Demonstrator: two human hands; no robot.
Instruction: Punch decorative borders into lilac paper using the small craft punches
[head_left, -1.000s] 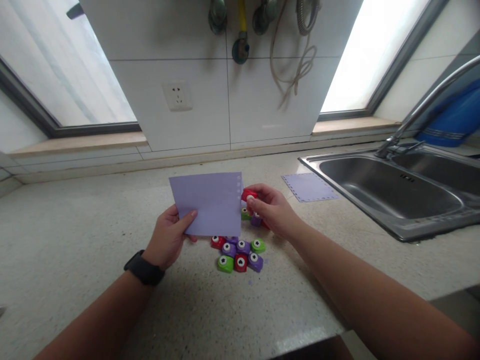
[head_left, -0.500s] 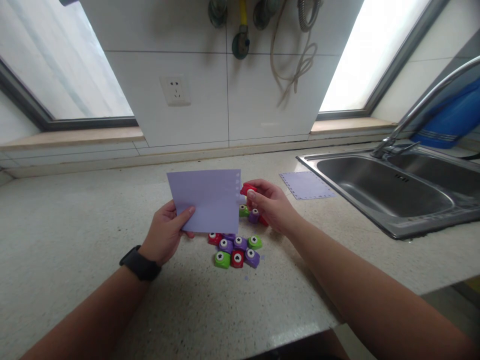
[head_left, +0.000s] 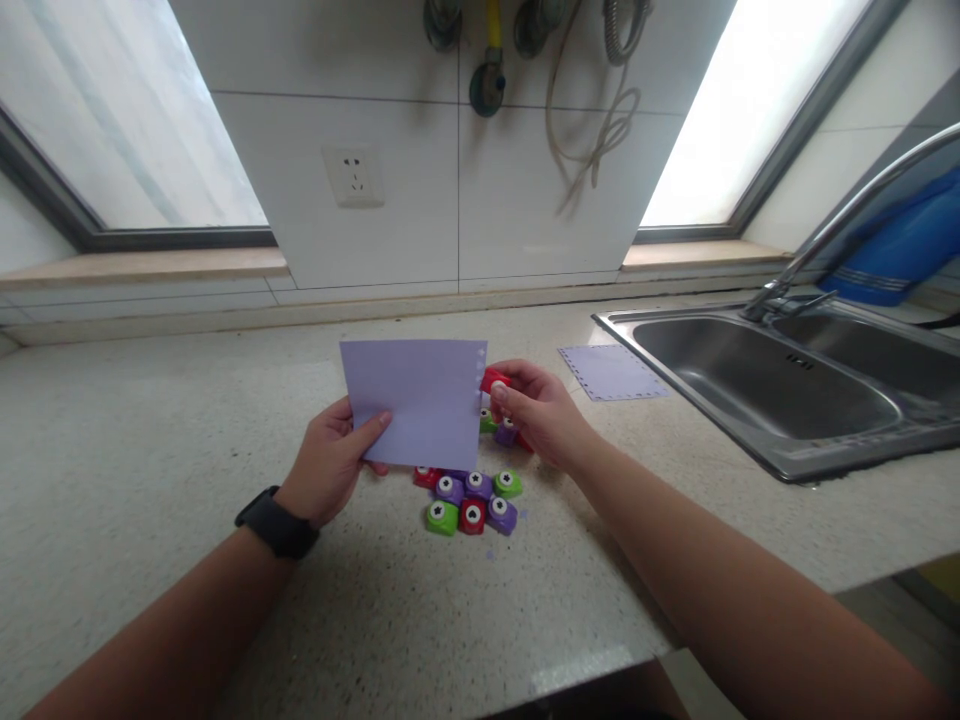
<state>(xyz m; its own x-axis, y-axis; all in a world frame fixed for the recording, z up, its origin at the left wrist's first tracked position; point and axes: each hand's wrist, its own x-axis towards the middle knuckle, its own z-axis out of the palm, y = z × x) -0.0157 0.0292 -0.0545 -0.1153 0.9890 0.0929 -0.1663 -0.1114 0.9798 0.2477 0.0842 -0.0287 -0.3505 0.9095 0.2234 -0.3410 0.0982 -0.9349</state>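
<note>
My left hand (head_left: 334,455) grips a sheet of purple paper (head_left: 416,400) at its lower left, thumb on the front. A short row of punched holes runs down the sheet's upper right edge. In my right hand (head_left: 544,415) is a small red craft punch (head_left: 495,380), held between thumb and fingers at that edge. Whether the paper sits inside its slot, I cannot tell. Below the sheet lie several more punches in red, purple and green, such as a green punch (head_left: 442,518) and a red punch (head_left: 472,517). The paper hides some of them.
A second purple sheet (head_left: 611,372) with holes along its edges lies on the speckled counter (head_left: 187,420), beside the steel sink (head_left: 772,370). A faucet (head_left: 847,210) rises behind the sink, near a blue bag-like item (head_left: 892,245). Small paper bits lie near the punches.
The paper has shifted slightly right, its right edge now closer to the red punch. My right hand stays almost in place, still holding the punch.
</note>
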